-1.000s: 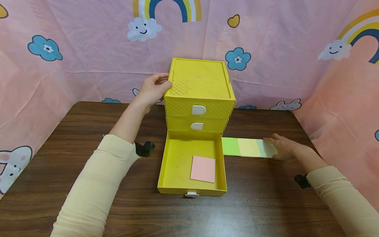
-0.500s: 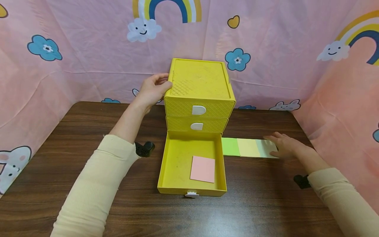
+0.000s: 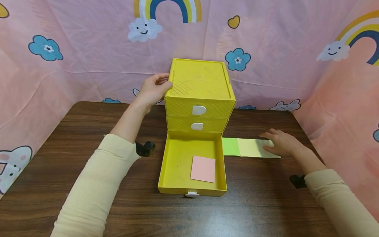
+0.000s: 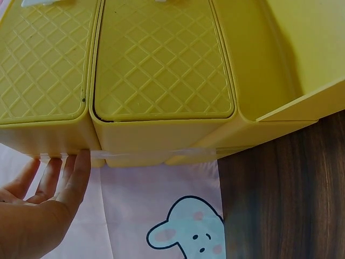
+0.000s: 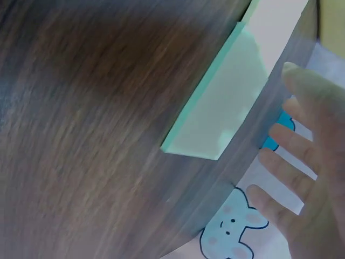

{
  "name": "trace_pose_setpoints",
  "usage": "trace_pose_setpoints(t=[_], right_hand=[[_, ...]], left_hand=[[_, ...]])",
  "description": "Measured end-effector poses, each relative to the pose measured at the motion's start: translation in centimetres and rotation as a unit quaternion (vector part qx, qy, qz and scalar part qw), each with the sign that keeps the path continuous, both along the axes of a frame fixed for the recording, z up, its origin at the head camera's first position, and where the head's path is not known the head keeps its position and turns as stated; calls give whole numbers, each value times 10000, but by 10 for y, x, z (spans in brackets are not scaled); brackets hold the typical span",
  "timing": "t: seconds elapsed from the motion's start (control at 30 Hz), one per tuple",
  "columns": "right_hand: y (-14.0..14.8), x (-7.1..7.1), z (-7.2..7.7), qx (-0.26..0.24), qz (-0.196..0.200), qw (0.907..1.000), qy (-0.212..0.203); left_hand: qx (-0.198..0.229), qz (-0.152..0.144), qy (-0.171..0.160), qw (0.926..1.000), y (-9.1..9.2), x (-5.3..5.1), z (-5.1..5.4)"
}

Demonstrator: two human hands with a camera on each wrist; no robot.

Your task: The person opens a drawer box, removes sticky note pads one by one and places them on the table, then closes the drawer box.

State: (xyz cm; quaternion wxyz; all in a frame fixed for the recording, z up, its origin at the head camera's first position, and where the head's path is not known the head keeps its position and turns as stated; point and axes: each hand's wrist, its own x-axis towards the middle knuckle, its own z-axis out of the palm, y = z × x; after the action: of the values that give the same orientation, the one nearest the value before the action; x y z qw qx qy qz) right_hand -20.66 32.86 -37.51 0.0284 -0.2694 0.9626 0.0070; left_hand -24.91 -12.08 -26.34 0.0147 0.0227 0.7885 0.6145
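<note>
A yellow three-drawer unit (image 3: pixel 201 79) stands at the back of the table, its bottom drawer (image 3: pixel 177 164) pulled out. Inside that drawer lies a pink sticky note pad (image 3: pixel 203 169). My left hand (image 3: pixel 150 92) rests on the unit's left side near the top; in the left wrist view the fingers (image 4: pixel 75 181) press lightly extended against the wall. Right of the drawer, a row of sticky note pads lies flat: green (image 3: pixel 231 146), pale yellow (image 3: pixel 248 147) and mint (image 5: pixel 215 102). My right hand (image 3: pixel 283 144), fingers spread and holding nothing, hovers over the mint end, partly covering it.
The dark wooden table (image 3: pixel 118 204) spreads around the unit. A pink patterned cloth (image 3: pixel 103 49) hangs behind and at both sides. Two white handles (image 3: pixel 199 110) mark the closed upper drawers, and another handle (image 3: pixel 191 195) sits on the bottom drawer's front.
My right hand has come off the mint pad's end, rising and shifting slightly away, so more of the row's end shows. The left hand and the drawer have stayed put.
</note>
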Motion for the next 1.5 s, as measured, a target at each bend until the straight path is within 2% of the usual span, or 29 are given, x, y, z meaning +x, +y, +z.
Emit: trace_pose_setpoints(t=[0.5, 0.73, 0.87, 1.13, 1.5], right_hand=[[-26, 7, 11, -178, 270, 9977, 589], [-42, 14, 17, -241, 669, 9928, 961], [-53, 20, 23, -278, 769, 9914, 1024], [-75, 29, 33, -453, 1311, 9828, 1220], [-98, 39, 43, -418, 1648, 9783, 1188]], left_hand=[[72, 20, 14, 10000, 0, -1, -1], [0, 42, 19, 10000, 1, -1, -1], [-64, 43, 35, 10000, 1, -1, -1], [-182, 83, 71, 9998, 0, 0, -1], [-174, 93, 41, 9998, 1, -1, -1]])
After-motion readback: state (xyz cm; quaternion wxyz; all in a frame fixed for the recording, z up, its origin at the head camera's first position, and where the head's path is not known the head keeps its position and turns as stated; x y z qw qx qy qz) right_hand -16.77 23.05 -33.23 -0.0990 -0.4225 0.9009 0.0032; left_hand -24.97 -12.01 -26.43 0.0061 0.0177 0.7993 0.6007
